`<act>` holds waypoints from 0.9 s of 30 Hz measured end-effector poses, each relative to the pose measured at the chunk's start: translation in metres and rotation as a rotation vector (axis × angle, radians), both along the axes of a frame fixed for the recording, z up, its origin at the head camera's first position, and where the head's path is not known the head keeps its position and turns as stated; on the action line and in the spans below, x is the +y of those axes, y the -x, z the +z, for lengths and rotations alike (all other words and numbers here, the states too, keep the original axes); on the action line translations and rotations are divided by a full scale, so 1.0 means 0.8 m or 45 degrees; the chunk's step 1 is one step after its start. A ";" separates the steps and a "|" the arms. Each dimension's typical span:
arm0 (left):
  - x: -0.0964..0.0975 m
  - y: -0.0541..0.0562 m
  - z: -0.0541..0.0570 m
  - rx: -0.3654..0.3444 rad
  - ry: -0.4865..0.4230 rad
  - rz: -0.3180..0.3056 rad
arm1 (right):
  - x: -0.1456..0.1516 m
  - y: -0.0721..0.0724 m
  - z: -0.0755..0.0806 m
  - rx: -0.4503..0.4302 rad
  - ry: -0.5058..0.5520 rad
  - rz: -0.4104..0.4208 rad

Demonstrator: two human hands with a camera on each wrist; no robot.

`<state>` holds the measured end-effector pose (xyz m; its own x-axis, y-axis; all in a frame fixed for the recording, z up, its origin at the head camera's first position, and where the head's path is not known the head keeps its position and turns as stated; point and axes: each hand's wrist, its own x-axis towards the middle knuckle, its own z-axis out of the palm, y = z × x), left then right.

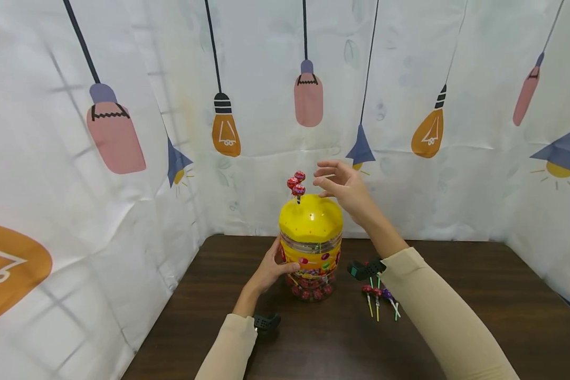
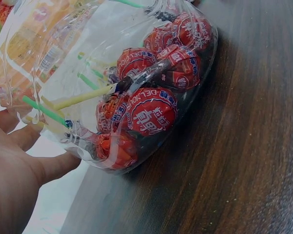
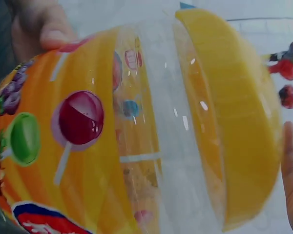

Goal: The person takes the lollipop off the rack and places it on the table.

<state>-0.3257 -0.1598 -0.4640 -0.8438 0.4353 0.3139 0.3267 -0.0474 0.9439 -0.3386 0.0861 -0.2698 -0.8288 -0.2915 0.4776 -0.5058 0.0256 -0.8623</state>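
A clear plastic candy jar (image 1: 315, 258) with a yellow domed lid (image 1: 313, 219) and an orange candy-print label stands upright on the table. Three red-wrapped lollipops (image 1: 299, 189) stick up from the left part of the lid. My left hand (image 1: 268, 272) grips the jar's left side, its thumb across the front; the far fingers are hidden behind the jar. Beside the lid's upper right my right hand (image 1: 345, 190) hovers with relaxed fingers, holding nothing, apart from the lollipops. Several red lollipops (image 2: 151, 111) lie inside the jar's bottom in the left wrist view.
Several loose lollipops (image 1: 377, 292), red and purple, lie on the dark wooden table (image 1: 313, 343) right of the jar, partly covered by my right forearm and its black wristband (image 1: 361, 270). A white curtain (image 1: 266, 184) printed with lamps hangs behind the table.
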 end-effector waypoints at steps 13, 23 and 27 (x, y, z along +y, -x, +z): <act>0.000 0.002 -0.001 -0.016 0.006 0.010 | -0.023 0.029 0.002 -0.088 -0.049 0.120; 0.001 -0.001 0.001 -0.027 0.027 0.047 | -0.030 0.032 -0.002 -0.023 -0.204 0.081; 0.000 -0.001 0.001 -0.018 0.045 0.061 | -0.032 0.033 -0.002 -0.001 -0.227 0.062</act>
<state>-0.3245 -0.1596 -0.4634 -0.8682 0.4046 0.2872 0.3146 0.0013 0.9492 -0.3646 0.0603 -0.2715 -0.8121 -0.4113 0.4139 -0.5093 0.1535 -0.8468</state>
